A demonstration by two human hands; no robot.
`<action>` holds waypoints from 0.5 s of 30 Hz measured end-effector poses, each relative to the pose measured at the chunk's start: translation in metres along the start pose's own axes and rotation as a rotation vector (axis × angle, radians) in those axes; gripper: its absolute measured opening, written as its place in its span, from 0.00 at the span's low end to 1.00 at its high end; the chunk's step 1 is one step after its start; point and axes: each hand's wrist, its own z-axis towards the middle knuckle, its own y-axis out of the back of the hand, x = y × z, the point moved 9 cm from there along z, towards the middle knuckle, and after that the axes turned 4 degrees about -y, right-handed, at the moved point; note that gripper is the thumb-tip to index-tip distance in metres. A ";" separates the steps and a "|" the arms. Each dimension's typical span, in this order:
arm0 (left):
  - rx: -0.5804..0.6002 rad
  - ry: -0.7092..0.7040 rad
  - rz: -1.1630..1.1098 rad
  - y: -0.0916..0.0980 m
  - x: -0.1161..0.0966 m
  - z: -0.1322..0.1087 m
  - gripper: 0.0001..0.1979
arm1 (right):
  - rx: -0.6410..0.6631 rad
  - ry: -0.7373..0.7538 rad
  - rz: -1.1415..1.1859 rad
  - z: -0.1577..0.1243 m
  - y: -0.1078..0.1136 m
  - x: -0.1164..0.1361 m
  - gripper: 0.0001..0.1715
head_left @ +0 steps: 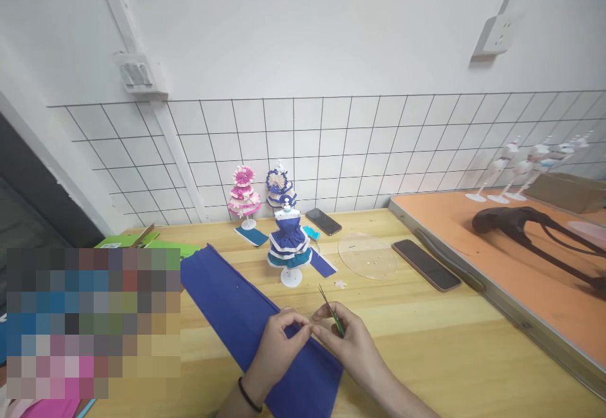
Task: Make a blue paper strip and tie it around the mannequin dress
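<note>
A long blue strip of paper or cloth point(227, 295) lies slantwise on the table, its long edge folded over. My left hand point(281, 345) rests on it, thumb and finger pinched together by the folded edge. Against those fingertips, my right hand point(348, 342) pinches with thumb and forefinger while holding green tweezers point(338, 324), points upward. Whatever small piece sits between the fingertips is hidden. Just beyond stands a miniature dress form point(288, 235) in a blue, white and teal tiered dress. A white flower-shaped piece point(340, 284) lies to its right.
Pink point(244, 194) and blue-white dressed forms point(278, 184) stand behind. A clear disc point(367, 257) with tiny beads and two phones point(426, 264) point(324, 221) lie to the right. A raised orange board point(435, 216) borders the table. Pixelation covers the left.
</note>
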 end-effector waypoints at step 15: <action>0.020 -0.087 0.189 0.002 0.001 0.002 0.10 | -0.202 -0.115 -0.342 0.019 0.096 -0.043 0.16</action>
